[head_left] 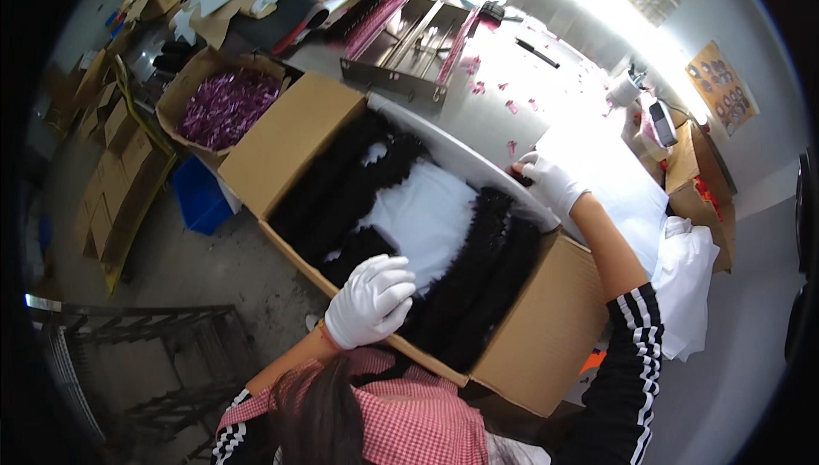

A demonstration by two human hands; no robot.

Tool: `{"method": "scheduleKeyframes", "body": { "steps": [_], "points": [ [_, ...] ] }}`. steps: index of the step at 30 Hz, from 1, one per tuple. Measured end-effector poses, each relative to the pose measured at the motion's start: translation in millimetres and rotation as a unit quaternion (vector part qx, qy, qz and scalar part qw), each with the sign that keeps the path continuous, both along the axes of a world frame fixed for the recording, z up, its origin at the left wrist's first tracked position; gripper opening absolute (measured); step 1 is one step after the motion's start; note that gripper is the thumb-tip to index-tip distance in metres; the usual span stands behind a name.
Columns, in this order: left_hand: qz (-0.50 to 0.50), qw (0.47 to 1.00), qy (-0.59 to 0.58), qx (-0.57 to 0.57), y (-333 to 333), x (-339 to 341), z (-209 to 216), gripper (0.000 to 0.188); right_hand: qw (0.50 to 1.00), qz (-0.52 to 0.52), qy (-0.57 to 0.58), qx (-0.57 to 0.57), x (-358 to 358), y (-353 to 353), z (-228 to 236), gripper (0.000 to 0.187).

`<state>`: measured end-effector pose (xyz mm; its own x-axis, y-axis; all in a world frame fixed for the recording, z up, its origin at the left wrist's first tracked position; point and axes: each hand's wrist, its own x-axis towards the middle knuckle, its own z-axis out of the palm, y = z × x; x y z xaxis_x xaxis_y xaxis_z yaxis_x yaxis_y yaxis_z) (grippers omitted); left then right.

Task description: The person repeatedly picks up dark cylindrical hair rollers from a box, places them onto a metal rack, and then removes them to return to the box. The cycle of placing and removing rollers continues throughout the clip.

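Note:
An open cardboard box (294, 253) lies before me, with rows of small black bristly pieces (478, 264) along both sides. A crumpled white sheet (424, 217) lies over the middle. My left hand (369, 301), in a white glove, hovers over the near edge of the box with its fingers curled together; the palm side is hidden. At the far right edge of the box is my right hand (553, 185), also gloved. Its fingertips are closed around a small dark reddish thing (519, 177), too small to name.
Behind the box, a metal tray fixture (397, 81) and scattered pink pieces (512, 107) lie on the bright worktable. A carton of purple pieces (226, 111) stands at the left, above a blue bin (201, 196). White sheets (597, 171) lie right; a metal rack (162, 363) stands lower left.

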<state>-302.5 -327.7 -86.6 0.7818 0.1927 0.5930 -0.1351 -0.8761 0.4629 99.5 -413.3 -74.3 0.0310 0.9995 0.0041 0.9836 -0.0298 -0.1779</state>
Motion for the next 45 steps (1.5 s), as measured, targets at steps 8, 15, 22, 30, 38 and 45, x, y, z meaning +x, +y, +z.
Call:
{"method": "scheduleKeyframes", "body": {
  "steps": [8,15,22,30,38,45],
  "points": [
    [0.021,0.997,-0.041,-0.057,1.7,-2.8,-4.7,0.028,0.971,-0.144,-0.189,0.016,-17.9,1.3,4.8,0.018],
    [0.097,0.966,-0.065,-0.232,9.0,0.8,4.5,0.038,0.880,-0.227,0.402,0.108,-109.5,-8.0,50.8,0.014],
    [-0.046,0.892,0.074,-0.443,36.4,10.9,36.8,0.016,0.893,-0.087,0.438,-0.044,-214.4,-8.5,77.9,0.014],
    [-0.267,0.722,0.146,-0.621,93.5,-27.1,40.1,0.042,0.466,-0.071,0.877,-0.097,-294.5,15.8,39.5,0.032],
    [-0.185,0.975,-0.006,-0.122,154.1,-58.8,25.4,0.020,0.925,-0.118,0.360,0.016,-316.1,44.9,51.7,0.014],
    [-0.316,0.328,-0.287,-0.843,292.2,-113.7,18.0,0.061,0.970,-0.244,-0.001,0.008,-291.8,4.2,51.5,0.009]
  ]
}}
